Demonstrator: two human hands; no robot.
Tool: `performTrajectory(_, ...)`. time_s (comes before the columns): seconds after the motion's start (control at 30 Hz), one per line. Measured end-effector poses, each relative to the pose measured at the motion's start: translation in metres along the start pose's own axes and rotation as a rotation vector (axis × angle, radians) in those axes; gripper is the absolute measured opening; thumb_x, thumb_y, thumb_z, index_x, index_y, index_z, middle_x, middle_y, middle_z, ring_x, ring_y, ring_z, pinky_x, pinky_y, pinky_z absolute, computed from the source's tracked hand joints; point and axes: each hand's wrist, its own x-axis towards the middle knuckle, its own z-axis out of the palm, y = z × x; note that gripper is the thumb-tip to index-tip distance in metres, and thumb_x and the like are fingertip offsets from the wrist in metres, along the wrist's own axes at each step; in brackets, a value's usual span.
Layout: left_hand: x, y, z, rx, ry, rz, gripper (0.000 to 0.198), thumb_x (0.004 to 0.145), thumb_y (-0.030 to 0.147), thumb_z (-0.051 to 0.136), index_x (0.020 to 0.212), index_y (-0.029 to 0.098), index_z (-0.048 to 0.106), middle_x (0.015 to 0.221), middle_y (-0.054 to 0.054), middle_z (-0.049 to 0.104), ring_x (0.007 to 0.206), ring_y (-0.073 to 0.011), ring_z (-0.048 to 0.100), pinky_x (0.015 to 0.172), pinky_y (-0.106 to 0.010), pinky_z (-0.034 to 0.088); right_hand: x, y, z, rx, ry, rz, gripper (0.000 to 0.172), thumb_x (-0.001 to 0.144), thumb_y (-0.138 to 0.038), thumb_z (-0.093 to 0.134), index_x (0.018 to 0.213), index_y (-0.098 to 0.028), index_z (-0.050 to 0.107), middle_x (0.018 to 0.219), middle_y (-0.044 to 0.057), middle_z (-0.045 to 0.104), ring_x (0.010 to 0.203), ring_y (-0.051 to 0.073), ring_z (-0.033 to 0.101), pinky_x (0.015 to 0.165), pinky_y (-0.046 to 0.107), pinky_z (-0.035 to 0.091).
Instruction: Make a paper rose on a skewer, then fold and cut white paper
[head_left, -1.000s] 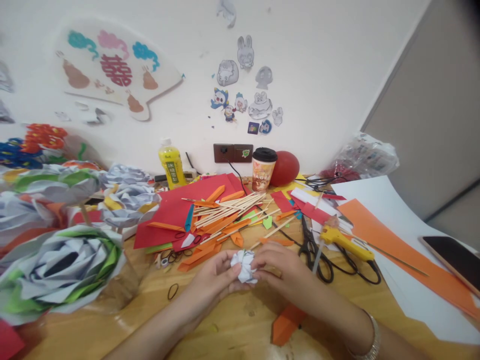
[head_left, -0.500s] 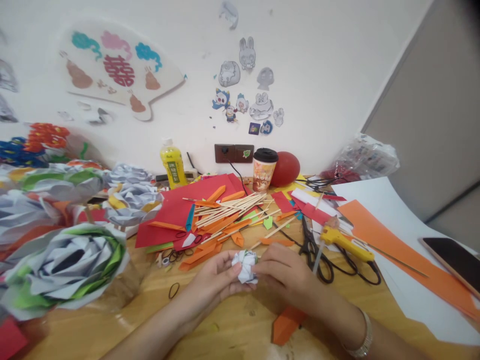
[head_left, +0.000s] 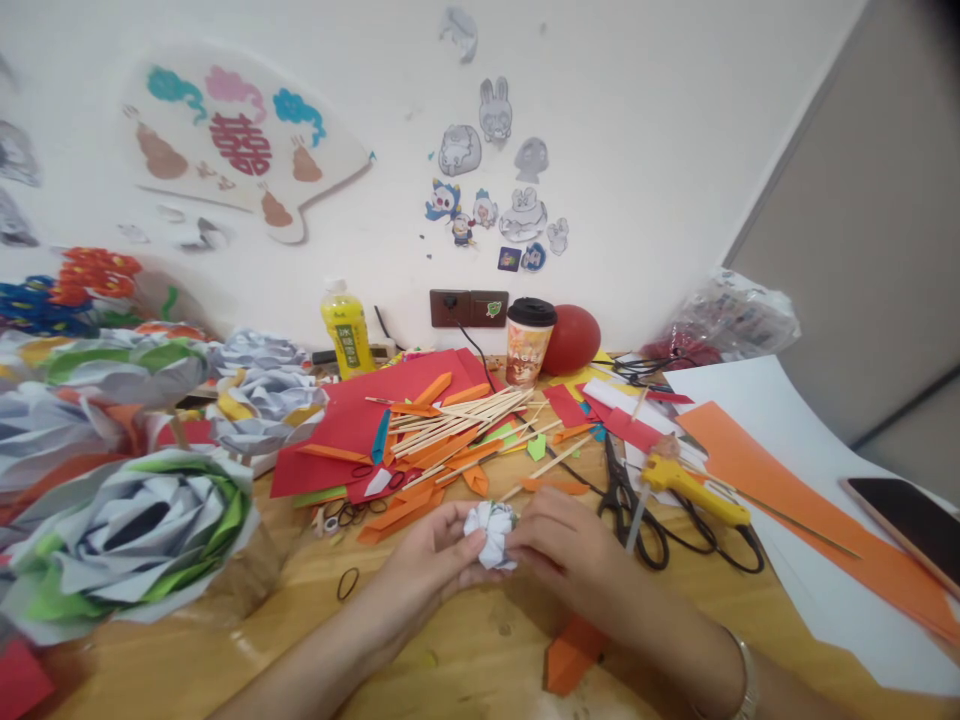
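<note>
A small white folded paper flower (head_left: 491, 535) with a hint of green at its top is held above the wooden table. My left hand (head_left: 444, 552) is closed around its left side, thumb pressed on the front. From the right, the bent fingers of my right hand (head_left: 559, 545) pinch the flower's right edge; their tips are partly hidden. An orange folded paper strip (head_left: 574, 655) lies under my right forearm. Beyond my hands are a pile of thin wooden sticks (head_left: 457, 425) and several orange paper pieces (head_left: 405, 513).
Large paper flowers (head_left: 142, 530) crowd the left side. Black scissors (head_left: 626, 510) and a yellow glue gun (head_left: 694, 487) with its cord lie at right, beside white and orange sheets (head_left: 795, 500) and a phone (head_left: 907, 520). A lidded cup (head_left: 529, 345) and a bottle (head_left: 346, 330) stand behind.
Both hands stay on the white paper flower, nearly in place. My right wrist has shifted slightly to the right and down. Nothing else has visibly moved on the table.
</note>
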Motion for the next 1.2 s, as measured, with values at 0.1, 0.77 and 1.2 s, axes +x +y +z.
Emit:
performTrajectory(0.1,0.000,0.000,0.000,0.010,0.008,-0.015,0.019,0.075,0.022,0.061,0.092,0.014,0.056,0.089,-0.005,0.060,0.081,-0.0158,0.059,0.076,-0.032,0.048,-0.002,0.000,0.000,-0.147,0.015,-0.117,0.022,0.086,-0.015,0.043,0.068,-0.015,0.056,0.062,0.004,0.054,0.060,0.014,0.044,0.053,0.025,0.037)
performTrajectory(0.77,0.001,-0.002,0.002,-0.007,0.046,0.036,0.024,0.070,0.024,0.067,0.087,0.016,0.053,0.087,-0.002,0.061,0.082,-0.0124,0.057,0.076,-0.027,0.046,-0.004,-0.001,0.008,-0.125,0.148,-0.045,0.022,0.085,-0.013,0.044,0.066,-0.015,0.055,0.059,0.003,0.053,0.058,0.013,0.045,0.052,0.023,0.037)
performTrajectory(1.2,0.000,0.002,0.000,-0.160,-0.039,0.122,0.021,0.076,0.020,0.061,0.096,0.017,0.060,0.098,-0.006,0.061,0.089,-0.0153,0.057,0.081,-0.030,0.046,-0.002,0.004,-0.003,-0.095,0.162,-0.186,0.008,0.082,-0.015,0.053,0.088,-0.016,0.057,0.075,0.004,0.061,0.070,0.014,0.054,0.062,0.027,0.045)
